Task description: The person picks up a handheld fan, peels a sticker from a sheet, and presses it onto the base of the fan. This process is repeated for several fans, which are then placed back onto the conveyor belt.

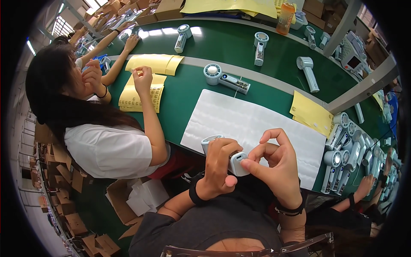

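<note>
My left hand is wrapped round a pale blue handheld fan. The fan's handle end, with a small dark slot, points up towards me, and part of its round head shows beyond my fingers. Against the handle end my right hand presses its thumb and a bent finger, its other fingers curled and raised. Whether a small piece sits between those fingertips is hidden. Both hands are over the near edge of a white foam sheet on the green bench.
Beyond the sheet lies another handheld fan. Yellow sticker sheets are at the right, beside many grouped fans. A co-worker sits at left near more yellow sheets. Another person's hand reaches in at right. An opened carton stands below.
</note>
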`<state>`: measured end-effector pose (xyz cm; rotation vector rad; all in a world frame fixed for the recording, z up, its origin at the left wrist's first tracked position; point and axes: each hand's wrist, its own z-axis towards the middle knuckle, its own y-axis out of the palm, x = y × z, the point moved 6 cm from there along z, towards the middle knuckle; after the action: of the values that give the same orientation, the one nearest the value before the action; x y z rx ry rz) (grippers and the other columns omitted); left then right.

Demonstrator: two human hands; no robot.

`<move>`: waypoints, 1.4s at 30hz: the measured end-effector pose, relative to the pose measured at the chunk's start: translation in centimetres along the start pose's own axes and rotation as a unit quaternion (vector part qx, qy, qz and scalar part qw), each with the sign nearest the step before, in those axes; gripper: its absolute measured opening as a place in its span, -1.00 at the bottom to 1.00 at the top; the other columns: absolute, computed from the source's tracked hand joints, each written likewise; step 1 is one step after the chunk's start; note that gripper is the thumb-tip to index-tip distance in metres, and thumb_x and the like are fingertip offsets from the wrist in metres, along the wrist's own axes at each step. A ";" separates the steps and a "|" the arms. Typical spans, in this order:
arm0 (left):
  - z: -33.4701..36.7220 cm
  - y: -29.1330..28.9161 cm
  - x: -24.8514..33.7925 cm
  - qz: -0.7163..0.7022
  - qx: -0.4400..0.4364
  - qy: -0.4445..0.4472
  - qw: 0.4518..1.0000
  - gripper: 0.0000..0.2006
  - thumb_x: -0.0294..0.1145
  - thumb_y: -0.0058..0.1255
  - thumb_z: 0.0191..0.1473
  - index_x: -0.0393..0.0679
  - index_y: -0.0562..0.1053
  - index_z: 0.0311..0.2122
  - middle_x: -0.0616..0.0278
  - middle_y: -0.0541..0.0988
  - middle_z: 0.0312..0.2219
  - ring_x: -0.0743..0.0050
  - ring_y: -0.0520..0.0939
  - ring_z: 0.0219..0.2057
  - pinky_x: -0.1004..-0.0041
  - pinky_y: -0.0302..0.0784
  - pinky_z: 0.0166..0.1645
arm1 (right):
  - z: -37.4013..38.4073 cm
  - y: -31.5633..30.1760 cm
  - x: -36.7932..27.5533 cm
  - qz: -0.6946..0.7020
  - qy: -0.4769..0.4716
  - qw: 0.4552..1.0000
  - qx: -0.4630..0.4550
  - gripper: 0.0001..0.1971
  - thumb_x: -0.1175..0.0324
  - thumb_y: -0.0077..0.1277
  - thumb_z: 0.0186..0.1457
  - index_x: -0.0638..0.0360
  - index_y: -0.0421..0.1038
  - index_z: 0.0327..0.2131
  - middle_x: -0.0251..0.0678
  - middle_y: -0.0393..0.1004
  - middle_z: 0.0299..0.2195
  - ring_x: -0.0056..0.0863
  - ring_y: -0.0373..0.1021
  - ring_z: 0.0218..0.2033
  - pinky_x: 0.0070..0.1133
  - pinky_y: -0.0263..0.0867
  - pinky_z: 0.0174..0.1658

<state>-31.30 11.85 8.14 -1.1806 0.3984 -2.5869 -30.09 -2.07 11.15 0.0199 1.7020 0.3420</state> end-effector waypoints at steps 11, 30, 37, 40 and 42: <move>0.0 0.4 -0.1 0.015 -0.006 0.008 1.000 -0.34 0.29 -0.40 0.20 -0.26 0.36 -0.17 0.04 0.44 -0.32 0.11 0.43 -0.34 0.23 0.24 -0.18 | -0.2 -0.3 0.0 -0.043 -0.033 0.998 0.022 -0.56 0.55 0.27 -0.07 0.18 0.17 -0.23 -0.35 0.51 -0.52 -0.70 0.38 -0.44 -0.71 0.30 -0.29; 16.4 9.6 5.3 0.086 -0.203 0.271 0.937 -0.68 -0.28 0.18 -0.26 -0.11 0.43 -0.32 0.19 0.43 -0.41 0.18 0.44 -0.34 0.20 0.20 -0.06 | 2.7 -13.3 -1.6 -0.005 -0.120 0.980 0.159 -0.83 0.35 0.01 0.20 0.19 0.34 -0.19 -0.46 0.38 -0.44 -0.74 0.29 -0.43 -0.76 0.20 -0.35; 24.9 18.8 -14.4 0.363 -0.390 0.324 0.782 -0.66 -0.21 -0.01 -0.14 -0.10 0.39 -0.21 0.10 0.43 -0.37 0.14 0.47 -0.18 -0.05 0.03 0.27 | 5.5 -17.7 5.4 -0.141 -0.104 0.959 0.223 -0.87 0.43 0.05 0.15 0.20 0.37 -0.24 -0.48 0.43 -0.49 -0.75 0.32 -0.49 -0.75 0.22 -0.39; 24.9 20.7 -20.5 0.410 -0.423 0.251 0.768 -0.64 -0.18 0.01 -0.15 -0.07 0.40 -0.19 0.11 0.46 -0.29 0.16 0.47 -0.08 -0.11 -0.04 0.30 | 5.2 -18.1 7.1 -0.168 -0.077 0.947 0.263 -0.88 0.45 0.08 0.13 0.21 0.38 -0.27 -0.44 0.46 -0.49 -0.72 0.33 -0.51 -0.72 0.23 -0.42; 24.4 22.0 -21.5 0.429 -0.444 0.212 0.758 -0.62 -0.16 0.02 -0.15 -0.05 0.40 -0.17 0.11 0.47 -0.25 0.17 0.46 -0.04 -0.14 -0.07 0.32 | 5.3 -18.2 7.6 -0.181 -0.077 0.939 0.282 -0.88 0.46 0.08 0.12 0.21 0.38 -0.27 -0.42 0.45 -0.50 -0.70 0.33 -0.52 -0.71 0.24 -0.43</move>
<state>3.75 -4.21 0.86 -0.3238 1.8917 -1.7314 -22.91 -16.77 -1.07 0.1482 1.5578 -0.4197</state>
